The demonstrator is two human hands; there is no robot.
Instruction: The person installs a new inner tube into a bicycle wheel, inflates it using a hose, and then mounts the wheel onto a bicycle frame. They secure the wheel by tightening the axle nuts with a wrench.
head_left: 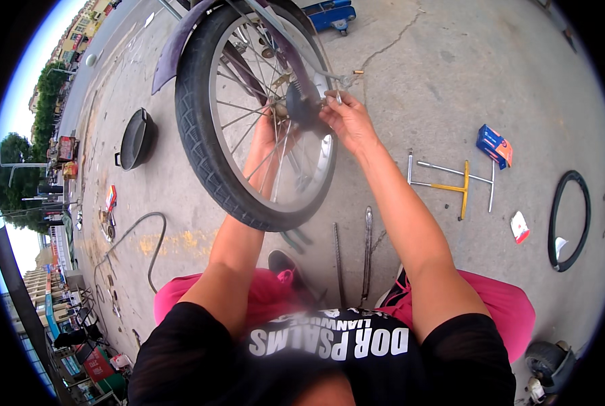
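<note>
In front of me stands a spoked wheel with a black treaded tire (pixel 193 128), held in a purple fork (pixel 287 49) under a purple fender (pixel 170 66). My left hand (pixel 270 127) reaches through to the hub from the left; spokes cross in front of it and its fingertips are hidden. On the other side, my right hand (pixel 348 123) is closed in a pinch at the axle end, beside the dark round hub cover (pixel 302 107). What sits between its fingers is too small to make out. A thin metal rod or lever (pixel 329 76) runs just above that hand.
Right of me lie a yellow T-handle wrench (pixel 465 191), silver T-handle wrenches (pixel 492 189), a blue-orange box (pixel 495 146) and a black rubber ring (pixel 554 227). Two metal bars (pixel 367 250) lie between my feet. A black basin (pixel 137 141) and a hose (pixel 159 243) are left.
</note>
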